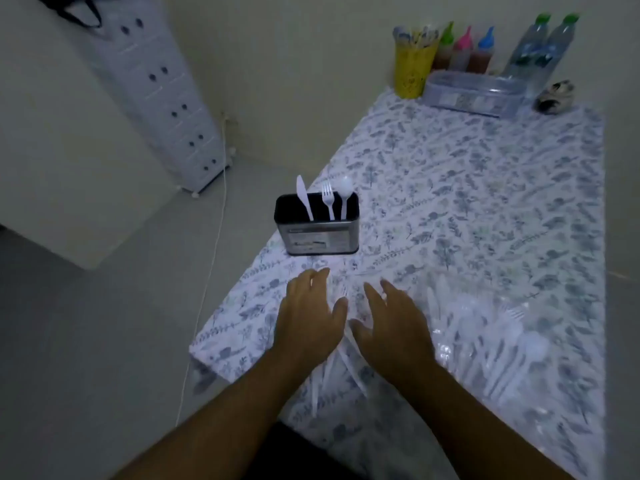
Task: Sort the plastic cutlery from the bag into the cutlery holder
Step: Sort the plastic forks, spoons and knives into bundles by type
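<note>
At lower centre of the frame, the left hand (309,319) and right hand (394,327) hover with fingers spread, holding nothing, over loose white cutlery (341,368) below the cutlery holder (317,233).

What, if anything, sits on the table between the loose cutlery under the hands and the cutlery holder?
Nothing visible does. Only bare tablecloth lies between the loose cutlery beneath the left hand and right hand and the cutlery holder.
</note>
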`<state>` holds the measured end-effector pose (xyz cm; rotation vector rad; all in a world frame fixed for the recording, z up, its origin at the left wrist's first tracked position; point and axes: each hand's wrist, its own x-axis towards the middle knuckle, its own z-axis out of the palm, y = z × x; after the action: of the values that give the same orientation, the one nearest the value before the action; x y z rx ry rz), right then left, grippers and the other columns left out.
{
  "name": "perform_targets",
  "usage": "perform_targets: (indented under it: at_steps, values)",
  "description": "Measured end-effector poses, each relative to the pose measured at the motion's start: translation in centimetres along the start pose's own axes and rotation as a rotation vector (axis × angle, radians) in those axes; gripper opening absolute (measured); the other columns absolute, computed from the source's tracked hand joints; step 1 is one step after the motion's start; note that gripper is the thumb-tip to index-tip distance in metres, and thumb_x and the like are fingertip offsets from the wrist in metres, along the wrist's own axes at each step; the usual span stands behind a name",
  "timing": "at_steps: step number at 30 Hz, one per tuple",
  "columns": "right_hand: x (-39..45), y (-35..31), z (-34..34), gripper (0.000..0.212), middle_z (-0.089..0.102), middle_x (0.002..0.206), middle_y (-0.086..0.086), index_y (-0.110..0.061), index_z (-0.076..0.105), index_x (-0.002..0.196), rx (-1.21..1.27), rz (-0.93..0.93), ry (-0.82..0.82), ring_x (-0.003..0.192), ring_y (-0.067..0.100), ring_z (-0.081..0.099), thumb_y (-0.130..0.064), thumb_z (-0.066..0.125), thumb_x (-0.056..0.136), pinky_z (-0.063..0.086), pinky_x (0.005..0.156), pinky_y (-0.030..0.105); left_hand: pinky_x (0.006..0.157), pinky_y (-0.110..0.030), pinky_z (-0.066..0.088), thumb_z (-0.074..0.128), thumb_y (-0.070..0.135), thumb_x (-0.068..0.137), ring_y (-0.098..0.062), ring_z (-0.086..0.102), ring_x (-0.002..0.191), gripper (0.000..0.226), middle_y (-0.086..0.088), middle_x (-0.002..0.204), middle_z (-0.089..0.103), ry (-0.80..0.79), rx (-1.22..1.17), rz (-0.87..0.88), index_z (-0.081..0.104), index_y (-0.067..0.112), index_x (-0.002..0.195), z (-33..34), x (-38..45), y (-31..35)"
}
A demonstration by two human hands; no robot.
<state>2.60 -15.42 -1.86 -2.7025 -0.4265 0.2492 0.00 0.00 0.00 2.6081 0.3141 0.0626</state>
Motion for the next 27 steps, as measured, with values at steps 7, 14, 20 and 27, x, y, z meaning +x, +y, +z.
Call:
perform_targets:
  at_steps: [7,14,20,27]
  values:
    - [-2.1,-0.4,5.4,0.069,0.046,0.139,0.009,-0.020,0.037,0.154,0.163,0.076,-0.256,0.129,0.025,0.041,-0.043,0.063,0.094,0.041,0.103,0.034,0.104,-0.039,0.039,0.066,0.044,0.089,-0.027,0.039,0.132,0.069,-0.008,0.137,0.042,-0.207,-0.130,-0.480,0.035,0.016,0.143,3.2,-3.9,-6.7]
    - [0.7,-1.9,7.3,0.067,0.046,0.128,0.010,-0.020,0.047,0.143,0.225,0.265,-0.266,0.118,0.030,0.050,-0.034,0.078,0.085,0.049,0.096,0.041,0.099,-0.034,0.045,0.072,0.042,0.083,-0.025,0.051,0.120,0.071,-0.007,0.132,0.047,-0.295,-0.246,-0.360,0.037,0.018,0.140,3.9,0.5,-9.8]
    - [1.3,-2.6,7.1,0.028,0.070,0.089,-0.004,-0.029,0.055,0.114,0.376,0.456,-0.161,0.079,0.018,0.069,-0.022,0.072,0.093,0.057,0.070,0.036,0.080,-0.032,0.052,0.063,0.020,0.090,-0.020,0.061,0.091,0.051,-0.004,0.099,0.061,-0.386,-0.321,-0.241,0.041,0.016,0.135,3.4,2.6,-12.4]
    - [-0.8,-2.8,6.5,0.015,0.070,0.079,-0.010,-0.035,0.065,0.107,0.496,0.592,-0.030,0.071,0.004,0.065,-0.037,0.071,0.093,0.051,0.065,0.026,0.054,-0.005,0.037,0.069,0.019,0.091,0.005,0.051,0.066,0.044,0.014,0.081,0.056,-0.351,-0.351,-0.201,0.049,0.017,0.129,2.1,2.3,-14.1]
